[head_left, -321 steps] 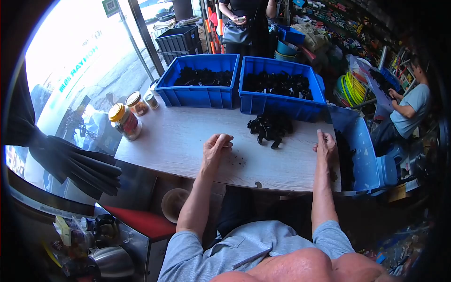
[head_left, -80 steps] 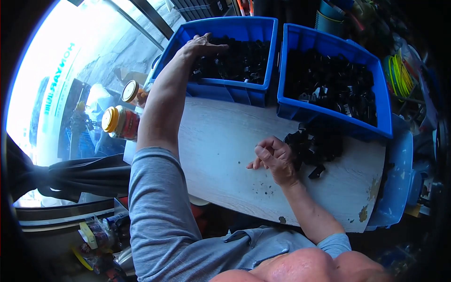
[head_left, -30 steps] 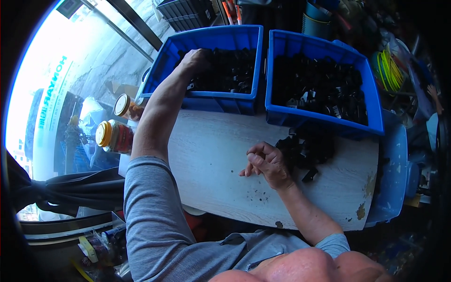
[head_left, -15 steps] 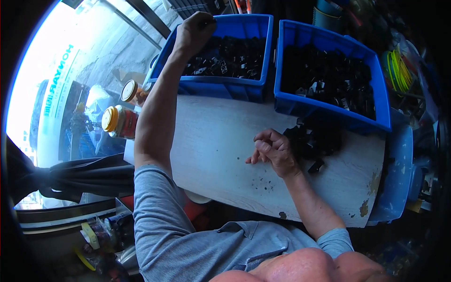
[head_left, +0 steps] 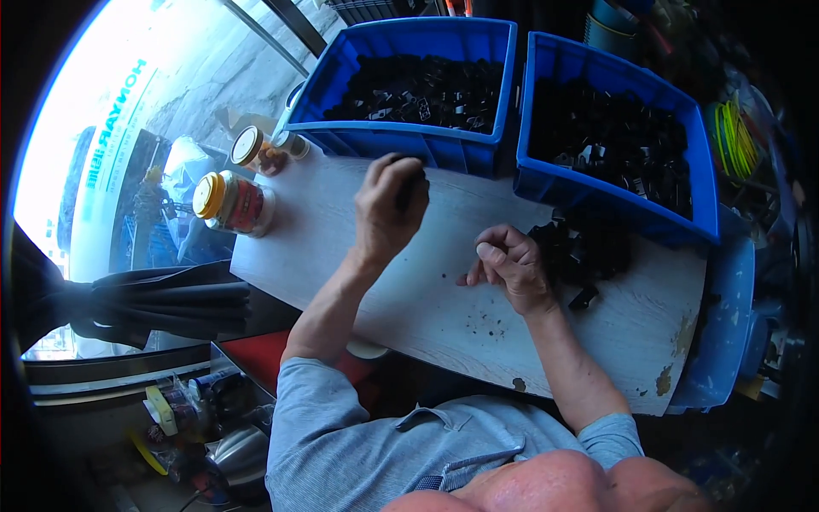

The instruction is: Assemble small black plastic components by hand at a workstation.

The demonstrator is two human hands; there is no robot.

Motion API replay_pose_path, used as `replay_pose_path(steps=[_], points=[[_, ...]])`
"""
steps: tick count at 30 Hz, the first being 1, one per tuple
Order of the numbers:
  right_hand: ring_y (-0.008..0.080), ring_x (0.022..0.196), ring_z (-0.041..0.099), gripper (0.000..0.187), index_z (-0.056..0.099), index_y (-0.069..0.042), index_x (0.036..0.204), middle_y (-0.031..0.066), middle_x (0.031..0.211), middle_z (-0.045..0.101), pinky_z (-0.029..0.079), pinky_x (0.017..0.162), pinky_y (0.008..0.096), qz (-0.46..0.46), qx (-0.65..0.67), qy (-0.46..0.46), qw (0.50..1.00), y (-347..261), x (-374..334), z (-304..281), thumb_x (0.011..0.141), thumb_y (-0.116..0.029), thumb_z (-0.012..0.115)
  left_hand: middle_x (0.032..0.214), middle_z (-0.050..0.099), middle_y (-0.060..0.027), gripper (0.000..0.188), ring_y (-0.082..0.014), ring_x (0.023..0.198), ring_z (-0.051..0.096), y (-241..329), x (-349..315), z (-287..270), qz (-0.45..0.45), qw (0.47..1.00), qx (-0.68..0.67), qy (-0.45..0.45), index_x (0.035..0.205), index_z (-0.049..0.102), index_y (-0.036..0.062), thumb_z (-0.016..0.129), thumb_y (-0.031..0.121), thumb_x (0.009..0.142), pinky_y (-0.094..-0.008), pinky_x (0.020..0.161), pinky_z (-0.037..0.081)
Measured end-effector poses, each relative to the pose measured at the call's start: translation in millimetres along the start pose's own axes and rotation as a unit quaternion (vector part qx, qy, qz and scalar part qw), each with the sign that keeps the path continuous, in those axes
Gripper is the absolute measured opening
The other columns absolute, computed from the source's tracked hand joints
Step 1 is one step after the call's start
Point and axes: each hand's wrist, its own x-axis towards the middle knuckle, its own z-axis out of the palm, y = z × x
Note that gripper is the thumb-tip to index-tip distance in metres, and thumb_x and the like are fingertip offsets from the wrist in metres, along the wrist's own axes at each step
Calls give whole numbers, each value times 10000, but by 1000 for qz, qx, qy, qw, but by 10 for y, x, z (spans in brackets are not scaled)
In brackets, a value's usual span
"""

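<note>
Bright daylight came through a large glass window (head_left: 102, 196) at the left of the frame, beside a pale wood-grain table (head_left: 311, 230) with chipped edges. Across the top stood two rectangular blue plastic crates, a left crate (head_left: 401, 141) and a right crate (head_left: 614, 198), both filled with small glossy black pieces (head_left: 418, 90). More lay in a loose black pile (head_left: 589, 247) right of centre.

Moments before, the left hand (head_left: 392, 200) had been above the left crate at the upper left; now it had come back over the table, just in front of that crate in this view. Its fingers were curled around a dark handful (head_left: 410, 189), so some pieces seemed to have left the crate, though their number was hidden. The right hand (head_left: 514, 266) had barely moved: it sat beside the pile, fingers bent and thumb against the index finger; whether it gripped anything could not be told.

Large teal lettering ran up the window, reversed. A clear, yellow-lidded jar (head_left: 235, 203) at the left carried a red label, too small to make out.
</note>
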Motion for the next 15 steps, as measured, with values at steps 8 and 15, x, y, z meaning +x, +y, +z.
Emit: replay_pose_path(steps=[8,15], points=[[168,651,642,106,583,-32,1040,21,642,522,618,758,469,22,43,4,999,25,12,57,960,-100,593,1221,607,-176,301,-380,1202,533,-184,-277,160,-7,977,186,-106,1103,667,143,724,231,821,-491,942,457],[159,665,656,101,609,-36,1027,23,655,548,618,773,478,-2,22,5,1000,20,-5,3,963,-113,596,1282,585,-206,324,-434,1192,538,-63,-71,-18,24,996,82,0,1090,683,107,773,129,779,-514,1009,439]])
